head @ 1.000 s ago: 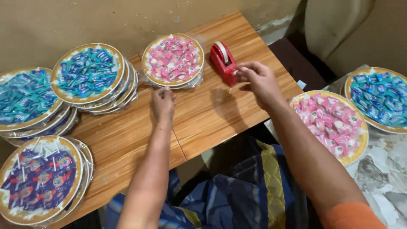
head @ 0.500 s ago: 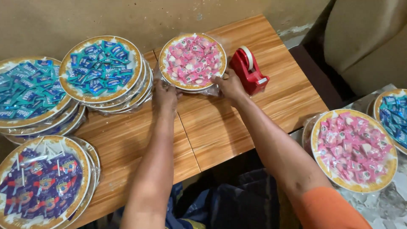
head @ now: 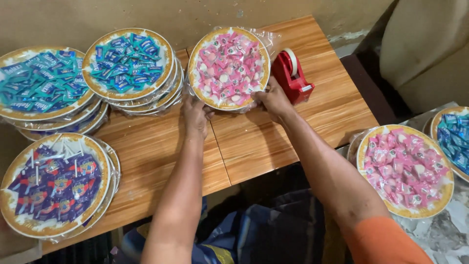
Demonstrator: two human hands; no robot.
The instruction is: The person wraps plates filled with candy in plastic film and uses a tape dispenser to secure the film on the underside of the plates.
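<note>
Moved in closer on both edges of pink plate [head: 228, 67] at desk [head: 273, 146] back. Left hand [head: 195, 116] and right hand [head: 274, 101] pinched its wrap. Could have torn film or nudged dispenser [head: 292, 77] alongside.

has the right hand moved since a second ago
Yes. The right hand left the red tape dispenser and crossed left to the pink candy plate, now gripping its near edge.
</note>
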